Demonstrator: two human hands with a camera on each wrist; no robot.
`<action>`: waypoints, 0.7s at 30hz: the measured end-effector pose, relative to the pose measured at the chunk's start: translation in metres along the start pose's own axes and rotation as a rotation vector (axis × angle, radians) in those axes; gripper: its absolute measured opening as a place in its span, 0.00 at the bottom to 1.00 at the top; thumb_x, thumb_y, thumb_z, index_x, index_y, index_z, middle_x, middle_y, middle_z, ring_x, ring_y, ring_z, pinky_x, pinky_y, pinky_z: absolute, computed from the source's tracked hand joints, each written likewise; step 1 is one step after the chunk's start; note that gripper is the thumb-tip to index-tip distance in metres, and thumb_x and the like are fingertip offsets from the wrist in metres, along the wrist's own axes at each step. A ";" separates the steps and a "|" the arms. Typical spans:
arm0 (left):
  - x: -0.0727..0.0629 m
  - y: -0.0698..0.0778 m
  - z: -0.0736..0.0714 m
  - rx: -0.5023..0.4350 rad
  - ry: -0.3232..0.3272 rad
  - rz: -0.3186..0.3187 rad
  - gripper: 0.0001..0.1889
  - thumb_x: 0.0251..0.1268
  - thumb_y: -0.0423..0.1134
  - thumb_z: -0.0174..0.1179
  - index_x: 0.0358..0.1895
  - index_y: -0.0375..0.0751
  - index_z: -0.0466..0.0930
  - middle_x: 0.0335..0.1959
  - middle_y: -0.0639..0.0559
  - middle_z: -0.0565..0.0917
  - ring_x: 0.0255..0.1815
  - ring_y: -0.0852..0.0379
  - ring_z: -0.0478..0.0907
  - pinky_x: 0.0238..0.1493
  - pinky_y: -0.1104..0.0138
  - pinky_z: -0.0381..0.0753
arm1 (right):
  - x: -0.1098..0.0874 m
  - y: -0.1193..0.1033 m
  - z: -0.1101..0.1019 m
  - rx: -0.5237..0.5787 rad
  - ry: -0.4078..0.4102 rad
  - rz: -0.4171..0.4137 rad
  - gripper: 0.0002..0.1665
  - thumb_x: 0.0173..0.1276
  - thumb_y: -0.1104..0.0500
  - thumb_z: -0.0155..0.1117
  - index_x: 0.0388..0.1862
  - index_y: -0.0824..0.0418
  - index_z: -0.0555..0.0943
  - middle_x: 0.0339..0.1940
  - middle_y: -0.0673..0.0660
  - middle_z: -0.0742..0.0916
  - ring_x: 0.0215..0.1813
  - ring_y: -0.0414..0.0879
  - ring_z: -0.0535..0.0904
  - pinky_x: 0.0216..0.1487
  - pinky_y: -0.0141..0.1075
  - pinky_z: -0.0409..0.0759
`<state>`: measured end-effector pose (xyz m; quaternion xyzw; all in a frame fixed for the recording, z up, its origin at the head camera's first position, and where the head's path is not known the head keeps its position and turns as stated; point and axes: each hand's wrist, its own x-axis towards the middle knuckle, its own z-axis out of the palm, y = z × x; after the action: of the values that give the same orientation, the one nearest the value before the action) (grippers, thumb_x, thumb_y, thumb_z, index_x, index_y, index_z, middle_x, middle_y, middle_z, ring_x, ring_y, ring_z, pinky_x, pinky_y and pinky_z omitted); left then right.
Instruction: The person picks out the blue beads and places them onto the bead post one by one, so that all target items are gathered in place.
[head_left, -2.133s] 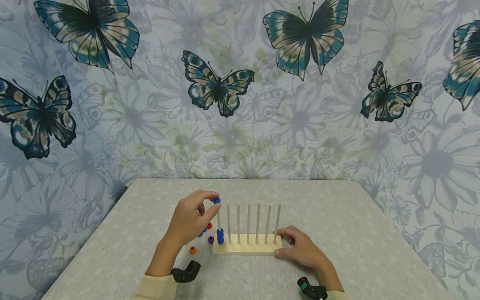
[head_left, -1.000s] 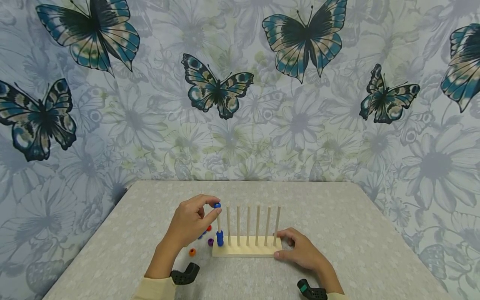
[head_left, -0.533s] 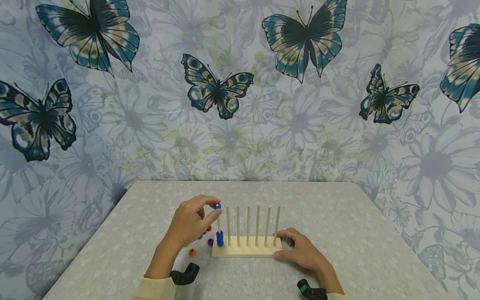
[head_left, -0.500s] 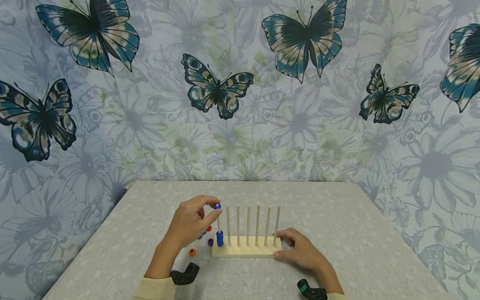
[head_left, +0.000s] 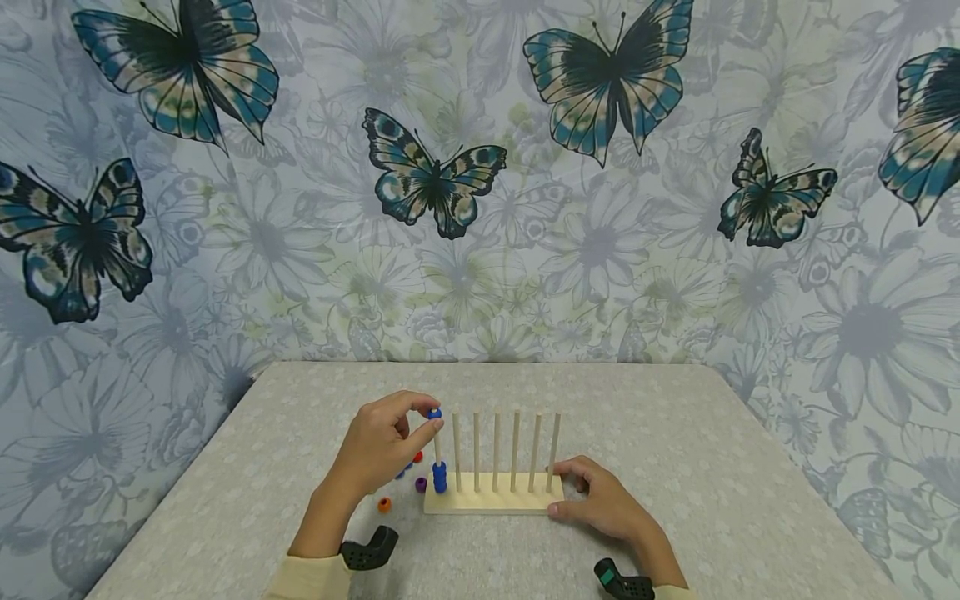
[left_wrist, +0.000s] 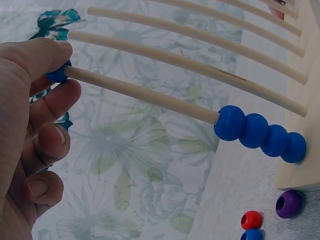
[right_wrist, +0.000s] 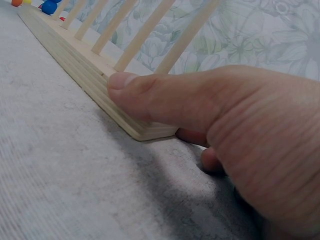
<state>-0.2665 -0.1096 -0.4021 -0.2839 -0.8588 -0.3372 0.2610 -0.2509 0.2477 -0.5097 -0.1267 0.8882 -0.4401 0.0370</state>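
My left hand pinches a blue bead between thumb and index finger at the top of the leftmost peg. The peg's tip sits at the bead's hole. Several blue beads are stacked at the foot of that same peg. The pegs rise from a long pale wooden base lying on the table; the others carry no beads. At the base's right end, my right hand grips it, thumb on the near edge and fingers behind, partly hidden.
Left of the base lie loose beads: a purple bead, a red bead, a blue bead and an orange bead. The cloth-covered table ends at a butterfly-patterned wall.
About two seconds ago the pinched blue bead was slightly higher at the peg's top; it has come down a little onto the tip. The right hand keeps its grip on the base.
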 end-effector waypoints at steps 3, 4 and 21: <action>0.000 0.000 0.000 -0.003 0.000 0.000 0.11 0.62 0.44 0.71 0.47 0.55 0.85 0.39 0.65 0.85 0.15 0.71 0.64 0.17 0.73 0.66 | 0.000 0.000 0.000 -0.007 0.001 -0.002 0.31 0.53 0.44 0.80 0.57 0.45 0.82 0.51 0.45 0.83 0.46 0.45 0.70 0.46 0.33 0.70; 0.000 0.000 0.000 -0.006 -0.001 0.000 0.11 0.62 0.44 0.71 0.47 0.55 0.85 0.39 0.65 0.85 0.14 0.71 0.64 0.16 0.72 0.66 | 0.000 0.000 0.000 -0.006 0.000 -0.002 0.31 0.53 0.44 0.80 0.57 0.44 0.82 0.51 0.45 0.83 0.46 0.45 0.70 0.46 0.33 0.70; 0.001 -0.002 0.000 0.001 0.023 0.007 0.10 0.62 0.44 0.70 0.46 0.56 0.86 0.41 0.65 0.86 0.17 0.70 0.64 0.18 0.73 0.67 | 0.001 0.002 0.001 -0.020 0.007 0.006 0.32 0.52 0.43 0.80 0.57 0.45 0.81 0.50 0.45 0.82 0.46 0.45 0.70 0.45 0.33 0.70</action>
<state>-0.2686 -0.1110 -0.4022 -0.2829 -0.8550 -0.3390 0.2720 -0.2519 0.2479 -0.5115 -0.1229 0.8929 -0.4317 0.0341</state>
